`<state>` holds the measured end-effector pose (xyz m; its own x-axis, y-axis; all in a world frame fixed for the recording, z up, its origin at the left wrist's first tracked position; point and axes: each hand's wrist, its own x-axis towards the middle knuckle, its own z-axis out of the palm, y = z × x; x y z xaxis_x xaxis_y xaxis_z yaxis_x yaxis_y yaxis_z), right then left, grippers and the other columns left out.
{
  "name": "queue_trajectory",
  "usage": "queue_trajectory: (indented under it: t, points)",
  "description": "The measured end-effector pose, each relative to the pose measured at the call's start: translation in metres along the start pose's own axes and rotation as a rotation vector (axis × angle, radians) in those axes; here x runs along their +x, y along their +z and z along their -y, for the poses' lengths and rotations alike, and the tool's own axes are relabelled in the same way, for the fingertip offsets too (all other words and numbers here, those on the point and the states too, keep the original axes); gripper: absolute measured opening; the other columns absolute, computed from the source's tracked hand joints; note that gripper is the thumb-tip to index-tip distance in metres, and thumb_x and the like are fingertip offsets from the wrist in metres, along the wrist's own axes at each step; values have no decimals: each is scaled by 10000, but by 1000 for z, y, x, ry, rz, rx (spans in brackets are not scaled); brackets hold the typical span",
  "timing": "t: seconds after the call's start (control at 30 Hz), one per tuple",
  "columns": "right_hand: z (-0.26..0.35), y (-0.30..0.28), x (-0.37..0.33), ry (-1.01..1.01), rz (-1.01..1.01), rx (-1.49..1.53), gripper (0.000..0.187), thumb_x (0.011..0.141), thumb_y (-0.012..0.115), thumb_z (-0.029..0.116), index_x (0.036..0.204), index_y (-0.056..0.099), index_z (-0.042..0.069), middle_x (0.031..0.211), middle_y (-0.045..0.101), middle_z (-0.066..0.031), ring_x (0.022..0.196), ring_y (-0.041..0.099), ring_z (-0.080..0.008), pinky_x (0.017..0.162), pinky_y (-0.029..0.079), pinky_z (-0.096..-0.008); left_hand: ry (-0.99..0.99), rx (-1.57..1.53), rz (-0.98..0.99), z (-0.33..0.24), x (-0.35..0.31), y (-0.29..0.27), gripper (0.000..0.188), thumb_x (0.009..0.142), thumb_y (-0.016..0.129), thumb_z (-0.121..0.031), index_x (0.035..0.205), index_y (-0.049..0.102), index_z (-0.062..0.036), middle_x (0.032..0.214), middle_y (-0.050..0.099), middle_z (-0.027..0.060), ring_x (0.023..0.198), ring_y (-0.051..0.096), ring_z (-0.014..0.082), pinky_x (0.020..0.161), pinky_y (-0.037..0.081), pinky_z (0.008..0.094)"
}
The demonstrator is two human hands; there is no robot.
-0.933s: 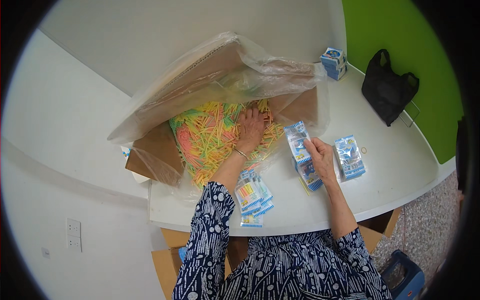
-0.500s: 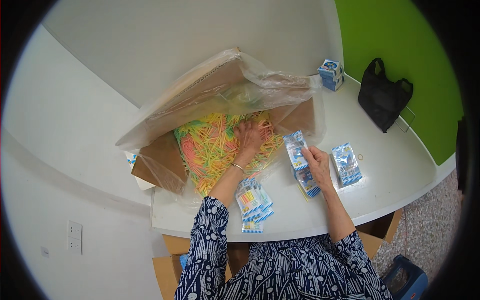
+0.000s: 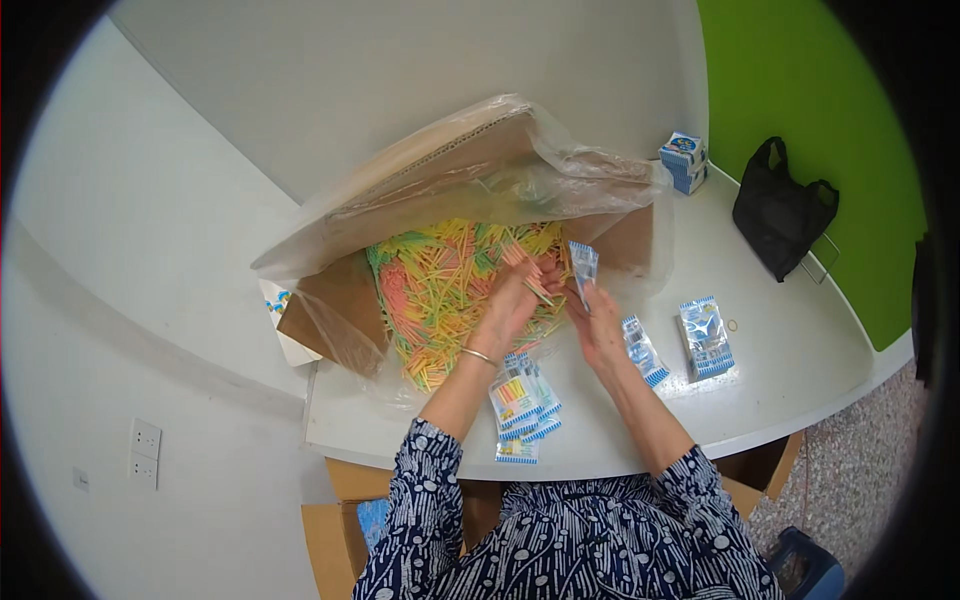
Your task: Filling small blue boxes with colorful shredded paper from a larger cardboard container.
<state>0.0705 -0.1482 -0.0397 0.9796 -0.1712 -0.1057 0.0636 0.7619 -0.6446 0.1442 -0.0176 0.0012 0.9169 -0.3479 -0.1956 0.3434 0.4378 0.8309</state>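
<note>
A cardboard box (image 3: 330, 312) lined with clear plastic holds a heap of thin pastel sticks (image 3: 440, 300) in yellow, pink and green. Over the heap's right side, my left hand (image 3: 512, 300) is closed on a small bunch of sticks (image 3: 524, 262). Close beside it, my right hand (image 3: 595, 320) grips a small blue-and-white packet (image 3: 583, 262), held upright near the bunch. Whether the packet's mouth is open I cannot tell. On the table under my right forearm lies another packet (image 3: 645, 350), and a stack of packets (image 3: 708, 338) lies farther right.
Several packets with sticks showing inside (image 3: 522, 400) lie at the box's near edge. Small boxes (image 3: 684, 160) are stacked at the back right, near a black plastic bag (image 3: 785, 210). A rubber band (image 3: 733, 325) lies on the white table (image 3: 790, 330). Cartons (image 3: 330, 530) stand below.
My left hand has risen from the heap with a bunch of sticks. My right hand has lifted one packet off the table pile and brought it left, next to the left hand.
</note>
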Motion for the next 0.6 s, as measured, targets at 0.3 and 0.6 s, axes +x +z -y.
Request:
queue_trajectory:
  t: [0.3, 0.6]
  points:
    - [-26, 35, 11, 21, -72, 373, 184, 940, 486, 149, 1038, 578, 22, 932, 628, -73, 896, 589, -159, 823, 489, -295, 354, -50, -80, 47, -17, 24, 283, 917, 473, -49, 1190, 506, 16, 1129, 595, 114, 996, 586, 188, 901, 474, 320]
    - [-28, 35, 20, 82, -75, 357, 216, 970, 455, 168, 1099, 537, 15, 1038, 620, -101, 914, 604, -192, 832, 502, -337, 435, 73, -199, 47, -11, 22, 202, 968, 475, -177, 1057, 563, -18, 930, 605, 35, 793, 554, 111, 717, 464, 249]
